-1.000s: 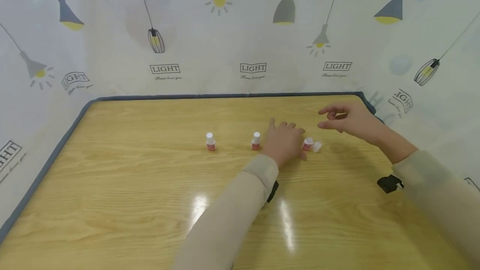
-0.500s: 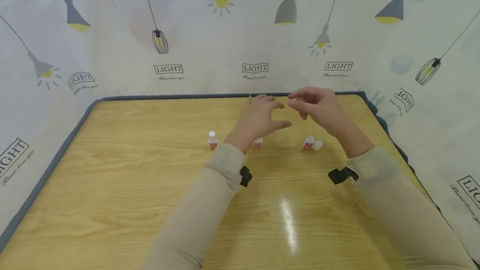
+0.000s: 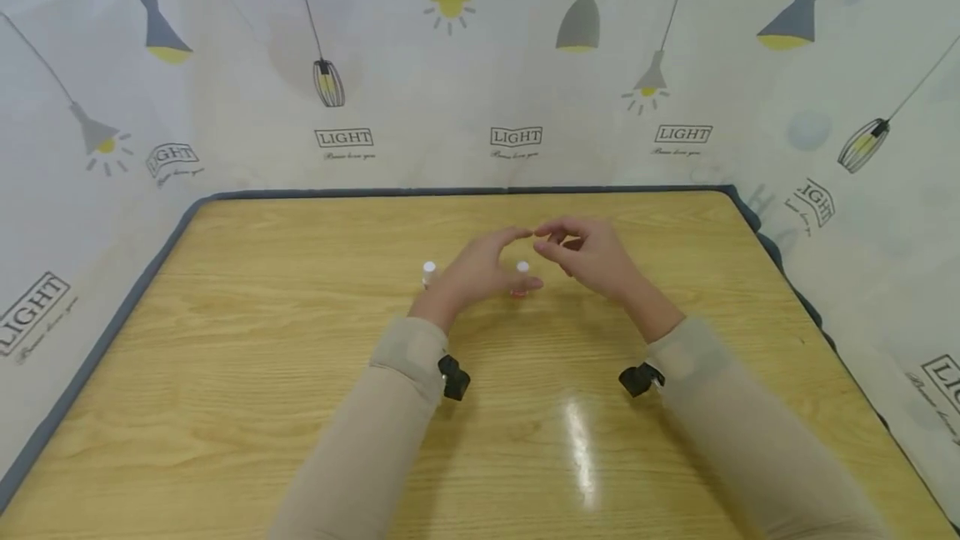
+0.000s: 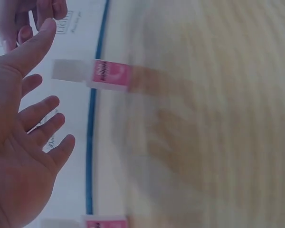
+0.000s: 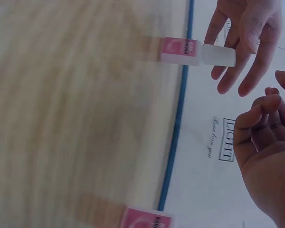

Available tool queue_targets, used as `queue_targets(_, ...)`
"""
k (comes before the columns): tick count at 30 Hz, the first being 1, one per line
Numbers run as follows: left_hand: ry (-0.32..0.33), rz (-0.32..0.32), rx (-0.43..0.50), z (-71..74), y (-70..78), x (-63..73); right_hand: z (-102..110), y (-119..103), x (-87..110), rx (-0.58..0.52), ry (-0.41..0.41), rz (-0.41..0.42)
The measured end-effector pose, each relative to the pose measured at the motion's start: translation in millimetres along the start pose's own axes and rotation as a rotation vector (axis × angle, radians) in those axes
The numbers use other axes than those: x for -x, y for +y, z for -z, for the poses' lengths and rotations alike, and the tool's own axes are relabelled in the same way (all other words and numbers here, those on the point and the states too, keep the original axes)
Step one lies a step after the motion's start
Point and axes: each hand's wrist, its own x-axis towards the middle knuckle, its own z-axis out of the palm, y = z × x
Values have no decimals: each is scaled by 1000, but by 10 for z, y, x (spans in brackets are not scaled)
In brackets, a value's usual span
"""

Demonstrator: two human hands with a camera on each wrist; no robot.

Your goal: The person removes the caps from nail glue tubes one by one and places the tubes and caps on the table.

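The middle small bottle with a white cap (image 3: 522, 267) and pink label (image 4: 111, 75) stands upright on the table. My left hand (image 3: 480, 272) hovers around it with fingers spread and relaxed; its thumb crosses in front of the bottle in the head view. Just to the right, my right hand (image 3: 588, 252) hangs with loosely bent fingers and nothing visible between them. The left bottle (image 3: 429, 272) is partly hidden behind my left hand. Another pink-labelled bottle (image 5: 145, 219) shows at the right wrist view's bottom edge; my right hand and wrist hide it in the head view.
The wood-grain table (image 3: 262, 407) has a dark blue edge (image 3: 360, 192) along its back. Behind it hangs a pale backdrop (image 3: 420, 90) printed with lamps. A small black device (image 3: 453, 379) is on each wrist.
My left hand has moved left from beside the right bottle to the middle one. My right hand has come left and lowered towards it. The right bottle and loose cap are now hidden in the head view.
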Motion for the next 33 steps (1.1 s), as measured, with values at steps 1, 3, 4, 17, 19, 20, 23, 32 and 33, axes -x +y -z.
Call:
queue_targets(1, 4, 10, -2, -25, -38, 14, -29, 26, 6, 9, -4, -2)
queue_targets(3, 10, 11, -38, -73, -107, 30, -75, 67, 14, 36, -8, -3)
queue_targets(4, 10, 12, -62, -97, -140, 36, -97, 87, 16, 45, -10, -7)
queue_targets(17, 108, -9, -232, -382, -507, 11, -306, 133, -5, 161, -98, -56)
queue_targets(19, 111, -6, -217, -393, -548, 7, -318, 131, -6, 174, -104, -61)
queue_targets(20, 113, -5, -213, -397, -564, 5, -324, 131, -7, 182, -104, -65)
queue_targets(23, 123, -8, -211, -400, -598, 8, -342, 131, -20, 201, -97, -77)
queue_targets(32, 177, -67, -281, -422, -595, 9, -334, 103, -12, 234, -74, -89)
queue_targets(33, 176, -76, -288, -429, -589, 9, -326, 104, -10, 239, -75, -91)
